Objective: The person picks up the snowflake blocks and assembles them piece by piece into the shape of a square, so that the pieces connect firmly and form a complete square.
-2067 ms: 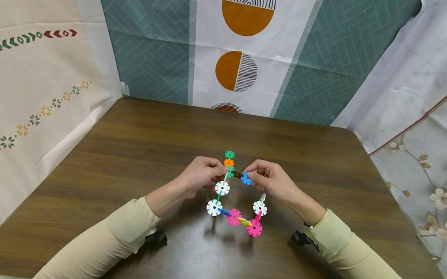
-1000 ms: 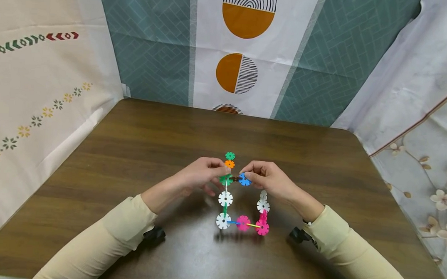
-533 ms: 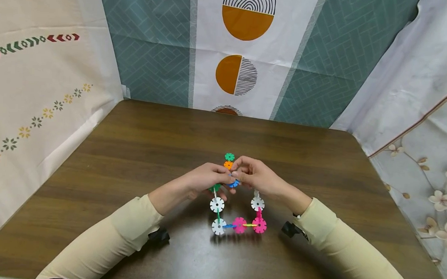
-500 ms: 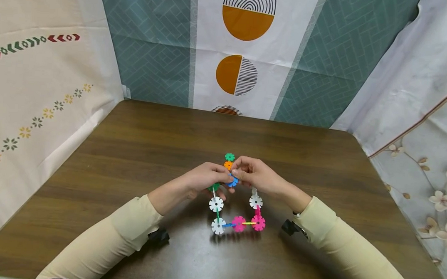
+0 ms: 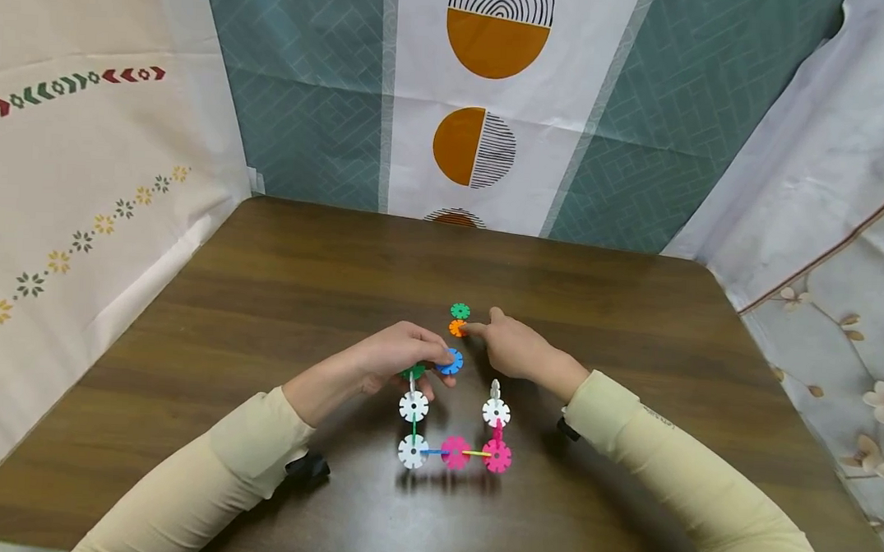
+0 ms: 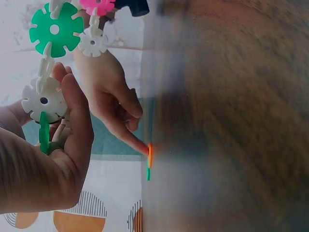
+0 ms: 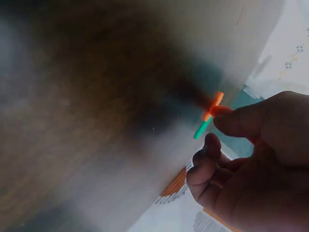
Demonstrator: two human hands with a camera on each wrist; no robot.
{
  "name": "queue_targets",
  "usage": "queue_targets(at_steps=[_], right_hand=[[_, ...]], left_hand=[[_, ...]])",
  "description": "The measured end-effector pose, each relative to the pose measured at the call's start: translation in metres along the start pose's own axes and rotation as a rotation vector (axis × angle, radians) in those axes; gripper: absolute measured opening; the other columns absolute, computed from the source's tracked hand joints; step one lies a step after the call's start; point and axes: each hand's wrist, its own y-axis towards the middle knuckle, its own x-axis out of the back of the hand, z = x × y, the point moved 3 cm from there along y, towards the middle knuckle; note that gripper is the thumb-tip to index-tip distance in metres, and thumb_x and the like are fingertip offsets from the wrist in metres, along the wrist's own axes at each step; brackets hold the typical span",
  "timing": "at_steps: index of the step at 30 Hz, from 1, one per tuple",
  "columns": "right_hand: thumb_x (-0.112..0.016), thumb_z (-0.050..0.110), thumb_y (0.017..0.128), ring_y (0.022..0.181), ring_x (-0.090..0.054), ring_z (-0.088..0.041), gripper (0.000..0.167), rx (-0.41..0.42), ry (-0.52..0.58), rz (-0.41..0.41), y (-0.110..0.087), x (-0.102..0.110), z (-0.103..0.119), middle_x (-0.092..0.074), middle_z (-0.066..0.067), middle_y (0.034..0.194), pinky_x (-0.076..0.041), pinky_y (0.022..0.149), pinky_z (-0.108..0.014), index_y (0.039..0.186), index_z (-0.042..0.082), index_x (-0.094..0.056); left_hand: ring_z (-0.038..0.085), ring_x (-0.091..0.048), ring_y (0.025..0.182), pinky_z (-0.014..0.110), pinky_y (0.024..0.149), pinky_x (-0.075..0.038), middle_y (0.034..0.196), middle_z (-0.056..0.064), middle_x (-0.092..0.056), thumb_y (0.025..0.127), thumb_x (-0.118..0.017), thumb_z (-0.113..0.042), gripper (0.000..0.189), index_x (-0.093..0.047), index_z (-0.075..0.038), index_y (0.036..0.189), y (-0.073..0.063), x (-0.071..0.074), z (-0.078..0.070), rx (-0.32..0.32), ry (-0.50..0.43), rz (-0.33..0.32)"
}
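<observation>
My left hand (image 5: 397, 356) pinches a blue notched snowflake disc (image 5: 453, 362), one end of a chain of interlocking plastic discs. Below hang a green disc (image 5: 412, 373), white discs (image 5: 413, 406), pink discs (image 5: 455, 453) and thin pieces seen edge-on, forming a U open at the top. The chain's other end is a pale disc (image 5: 495, 389) at the right. The dark piece beside the blue disc is hidden by the left fingers. My right hand (image 5: 520, 349) touches a loose orange disc (image 5: 456, 328) on the table with a straight index finger, thumb apart.
A loose green disc (image 5: 460, 310) lies just behind the orange one. The brown wooden table (image 5: 324, 254) extends to patterned cloth (image 5: 294, 97) hung behind and at both sides.
My right hand has let go of the blue disc and moved to the orange disc. My left hand has taken hold of the blue disc, and the chain has shifted slightly left.
</observation>
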Motion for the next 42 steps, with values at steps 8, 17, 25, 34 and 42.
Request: queue_targets(at_steps=[8, 17, 25, 34, 42], right_hand=[[-0.067, 0.009, 0.097, 0.06, -0.047, -0.017, 0.021, 0.081, 0.048, -0.072, -0.02, 0.003, -0.003, -0.047, -0.008, 0.088, -0.042, 0.057, -0.028, 0.118, 0.008, -0.07], [-0.074, 0.019, 0.095, 0.068, -0.052, -0.016, 0.03, 0.046, 0.136, -0.066, -0.02, -0.008, -0.007, -0.049, -0.007, 0.095, -0.048, 0.065, -0.029, 0.122, 0.01, -0.066], [-0.077, 0.009, 0.091, 0.072, -0.052, -0.017, 0.022, 0.052, 0.279, -0.074, -0.02, -0.006, -0.011, -0.052, -0.004, 0.087, -0.047, 0.067, -0.033, 0.099, 0.008, -0.057], [-0.071, 0.011, 0.096, 0.069, -0.061, -0.026, 0.009, 0.02, 0.728, -0.131, -0.043, 0.004, -0.021, -0.066, -0.01, 0.086, -0.056, 0.064, -0.037, 0.103, 0.006, -0.067], [-0.071, 0.013, 0.096, 0.078, -0.064, -0.03, 0.007, 0.098, 0.796, -0.271, -0.065, 0.023, -0.004, -0.07, -0.006, 0.096, -0.057, 0.07, -0.041, 0.102, 0.011, -0.07]], left_hand=[[0.015, -0.068, 0.056, 0.027, 0.054, -0.045, 0.09, 0.008, -0.075, 0.095, -0.066, -0.026, 0.033, -0.072, 0.003, 0.111, 0.003, -0.001, -0.004, 0.009, -0.001, 0.002], [0.014, -0.066, 0.054, 0.025, 0.051, -0.046, 0.089, 0.01, -0.075, 0.096, -0.065, -0.022, 0.026, -0.074, -0.001, 0.107, 0.005, -0.006, -0.001, 0.008, -0.024, 0.018], [0.013, -0.066, 0.053, 0.024, 0.05, -0.045, 0.087, 0.009, -0.075, 0.096, -0.065, -0.021, 0.025, -0.074, 0.0, 0.107, 0.004, -0.007, -0.004, 0.009, -0.022, 0.009], [0.013, -0.066, 0.053, 0.024, 0.051, -0.046, 0.086, 0.008, -0.075, 0.096, -0.065, -0.022, 0.03, -0.073, 0.003, 0.109, 0.007, -0.007, -0.005, 0.022, -0.012, -0.011], [0.013, -0.067, 0.054, 0.024, 0.052, -0.043, 0.088, 0.007, -0.076, 0.094, -0.066, -0.023, 0.033, -0.073, 0.003, 0.112, 0.009, -0.006, -0.005, 0.027, -0.013, -0.057]])
